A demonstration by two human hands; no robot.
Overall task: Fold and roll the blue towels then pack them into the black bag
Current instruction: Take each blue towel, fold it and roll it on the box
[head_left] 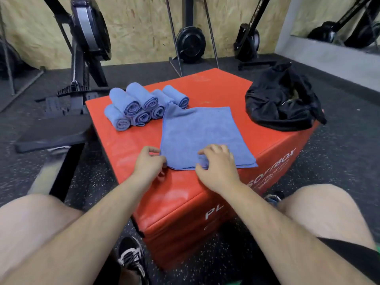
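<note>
Near the crumpled black bag [281, 103], left hand [150, 161] and right hand [218, 167] pinch the flat towel [203, 132].

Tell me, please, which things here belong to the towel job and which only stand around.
Belong to the job: flat blue towel, its near edge held by the left hand and right hand; rolled towels stacked beside it; black bag; red soft box under them all.
Only standing around: rowing machines by the wall; black sneaker on the floor.
</note>
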